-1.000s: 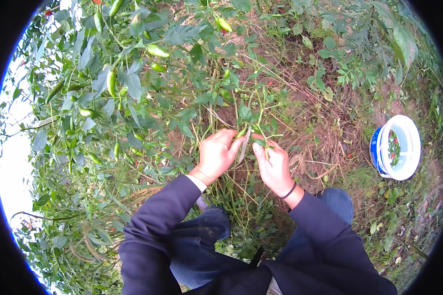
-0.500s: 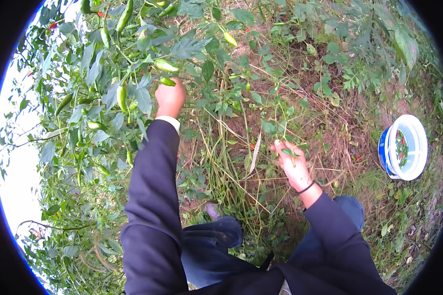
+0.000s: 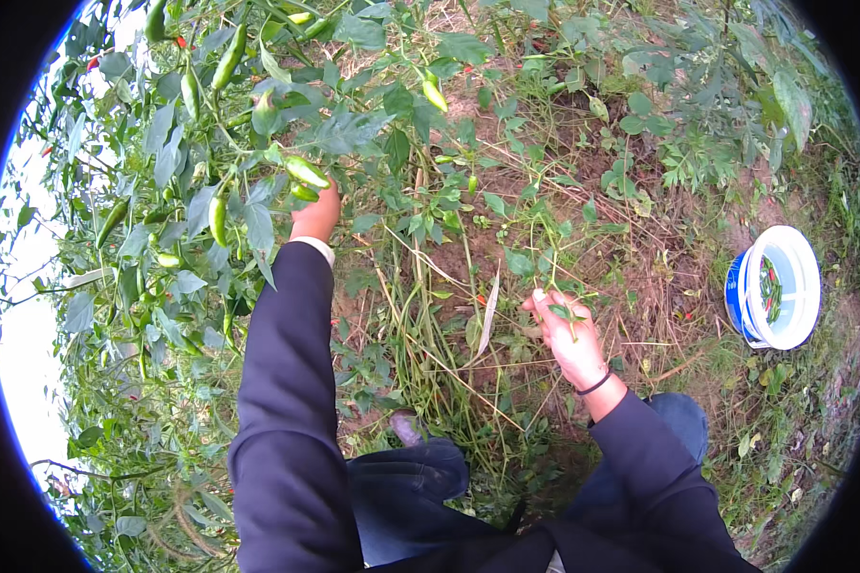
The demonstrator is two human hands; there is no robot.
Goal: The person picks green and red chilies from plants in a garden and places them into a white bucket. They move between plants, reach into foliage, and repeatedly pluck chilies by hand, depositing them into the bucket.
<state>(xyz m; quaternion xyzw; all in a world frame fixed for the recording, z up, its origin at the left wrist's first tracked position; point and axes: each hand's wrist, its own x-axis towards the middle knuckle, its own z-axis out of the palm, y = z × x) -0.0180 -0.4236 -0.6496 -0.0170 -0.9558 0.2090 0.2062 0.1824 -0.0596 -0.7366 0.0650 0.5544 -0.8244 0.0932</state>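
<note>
My left hand (image 3: 317, 215) reaches into a chili pepper plant (image 3: 339, 134) at the upper left. Leaves and a pale green chili pepper (image 3: 306, 172) hide its fingers, so I cannot see whether they hold anything. More green chilies hang around it, such as a long one (image 3: 218, 222) to its left. Right of centre, my right hand (image 3: 573, 349) is closed, thumb against the fingers, on a thin leafy stem (image 3: 551, 272). Small leaves from this stem lie across its fingers.
A white and blue plastic bucket (image 3: 734, 286) with red and green chilies (image 3: 770, 291) inside stands on the ground at the right. Dry stalks and grass (image 3: 449, 334) cover the soil between my arms. My bent knees (image 3: 683, 425) are below.
My left hand has moved slightly down and left, deeper behind the leaves and chilies. The right hand stays at the stem, a little lower in the picture. The view has shifted slightly.
</note>
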